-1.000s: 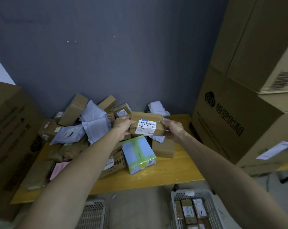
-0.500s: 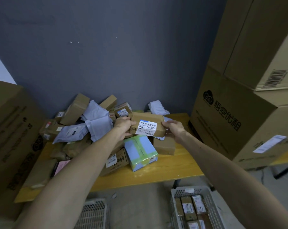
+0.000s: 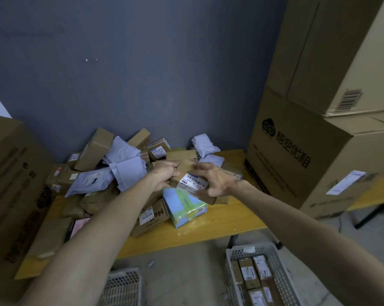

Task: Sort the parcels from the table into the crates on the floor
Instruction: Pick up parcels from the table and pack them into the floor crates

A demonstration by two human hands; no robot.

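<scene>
labelled box point(image 3: 186, 176): brown carton, white barcode label facing up, held tilted between both hands just above the heap on the desk.
left hand point(image 3: 164, 175): at the box's left end, fingers point(image 3: 175, 168) curled round the edge, grasping it.
right hand point(image 3: 215, 182): at the box's right end, fingers point(image 3: 203, 167) spread and bent over the top, thumb at the near edge, grasping the same box; a little blurred.
desk point(image 3: 219, 217): yellow top against a grey-blue wall, heaped with brown boxes and pale grey mailer bags point(image 3: 129, 167).
blue-green parcel point(image 3: 184, 206): on the desk right under the held box, beside a brown box with dark lettering point(image 3: 151, 215).
right crate point(image 3: 281, 272): pale perforated plastic on the floor in front of the desk, with labelled brown parcels point(image 3: 250, 272) packed side by side.
left crate point(image 3: 122, 286): same kind, on the floor, only partly in view.
large cartons point(image 3: 296, 162): stacked right of the desk; another carton point(image 3: 10, 184) at the left.
</scene>
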